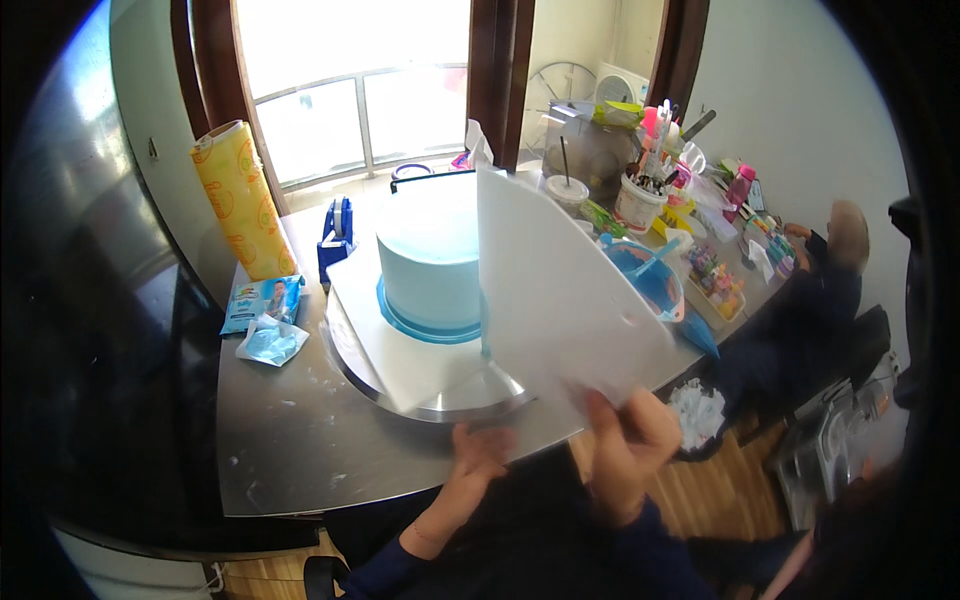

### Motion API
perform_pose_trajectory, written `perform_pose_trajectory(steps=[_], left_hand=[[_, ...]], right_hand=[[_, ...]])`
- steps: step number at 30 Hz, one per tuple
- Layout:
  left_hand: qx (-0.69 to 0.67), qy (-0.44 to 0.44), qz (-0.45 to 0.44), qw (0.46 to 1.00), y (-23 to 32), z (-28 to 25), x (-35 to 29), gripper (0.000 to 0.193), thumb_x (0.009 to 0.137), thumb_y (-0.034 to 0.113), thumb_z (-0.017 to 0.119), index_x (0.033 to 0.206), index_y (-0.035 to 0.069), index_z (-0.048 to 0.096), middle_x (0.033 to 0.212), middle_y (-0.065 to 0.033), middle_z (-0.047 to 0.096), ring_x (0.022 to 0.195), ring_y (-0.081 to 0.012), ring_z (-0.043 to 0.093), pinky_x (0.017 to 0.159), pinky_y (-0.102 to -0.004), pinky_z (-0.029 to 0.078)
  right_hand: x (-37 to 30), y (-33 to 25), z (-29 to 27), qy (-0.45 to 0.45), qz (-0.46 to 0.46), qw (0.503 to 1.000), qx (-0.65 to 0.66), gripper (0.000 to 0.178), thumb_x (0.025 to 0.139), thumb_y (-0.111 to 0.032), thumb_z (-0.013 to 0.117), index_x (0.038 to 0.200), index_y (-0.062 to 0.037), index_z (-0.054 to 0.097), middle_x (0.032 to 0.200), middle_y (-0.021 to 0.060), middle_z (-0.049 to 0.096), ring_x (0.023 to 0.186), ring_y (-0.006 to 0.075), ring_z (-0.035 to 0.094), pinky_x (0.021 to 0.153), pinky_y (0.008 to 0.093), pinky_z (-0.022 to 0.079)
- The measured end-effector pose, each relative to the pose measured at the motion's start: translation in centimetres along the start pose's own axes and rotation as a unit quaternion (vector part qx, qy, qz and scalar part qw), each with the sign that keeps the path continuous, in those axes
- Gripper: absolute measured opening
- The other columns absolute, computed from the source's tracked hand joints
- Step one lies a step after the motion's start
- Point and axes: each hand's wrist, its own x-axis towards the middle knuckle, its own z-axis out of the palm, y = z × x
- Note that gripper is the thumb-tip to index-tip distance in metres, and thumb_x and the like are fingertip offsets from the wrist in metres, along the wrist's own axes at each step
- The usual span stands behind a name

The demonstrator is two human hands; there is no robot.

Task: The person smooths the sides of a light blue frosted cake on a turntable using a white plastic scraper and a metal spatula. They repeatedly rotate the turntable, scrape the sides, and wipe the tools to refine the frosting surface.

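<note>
A pale blue round cake (430, 265) with a flat top stands on a white square board, with a darker blue ring around its base. Beneath the board is a round metal turntable (440, 412). My right hand (632, 445) pinches the lower corner of a large white plastic sheet (570, 290), whose straight upright edge lies along the cake's right side. The sheet hides that side of the cake. My left hand (482, 455) is at the turntable's near rim, its fingers apart and slightly blurred; whether it touches the rim I cannot tell.
A blue tape dispenser (337, 238), a yellow roll (243, 200) and a blue packet (262, 304) stand on the left. At right are a blue bowl (650, 275), a tub of tools (638, 203) and a tray of colourful pieces (717, 283). Another person's hand (797, 235) is at far right.
</note>
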Motion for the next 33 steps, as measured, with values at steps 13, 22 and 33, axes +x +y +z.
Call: perform_pose_trajectory(steps=[13,22,33], left_hand=[[-0.178,0.179,0.290,0.923,1.8,-0.1,-0.2,0.064,0.068,0.001,0.039,0.127,0.005,0.015,0.115,-0.0120,0.036,0.108,-0.0229,0.038,0.095,-0.0389,0.028],[-0.165,0.223,0.287,0.917,3.2,-0.6,0.7,0.030,0.085,0.019,0.038,0.112,0.005,0.037,0.109,-0.0073,0.046,0.103,-0.0175,0.044,0.091,-0.0340,0.034],[-0.095,0.184,0.253,0.945,2.2,-0.1,1.2,0.024,0.092,0.016,0.038,0.114,0.005,0.041,0.108,-0.0044,0.049,0.095,-0.0116,0.049,0.082,-0.0282,0.040]], right_hand=[[-2.3,3.7,-7.9,0.273,0.116,0.951,0.084,0.018,0.078,-0.005,0.053,0.091,0.0057,0.055,0.085,0.0071,0.056,0.081,0.0128,0.049,0.074,0.0235,0.037],[-2.8,4.5,-10.4,0.216,0.204,0.917,0.267,0.020,0.078,-0.006,0.053,0.095,0.0046,0.056,0.088,0.0071,0.057,0.082,0.0137,0.051,0.076,0.0243,0.038],[-4.2,6.0,-12.3,0.194,0.232,0.899,0.318,0.022,0.078,0.000,0.051,0.098,0.0067,0.056,0.091,0.0092,0.060,0.081,0.0147,0.056,0.075,0.0236,0.043]])
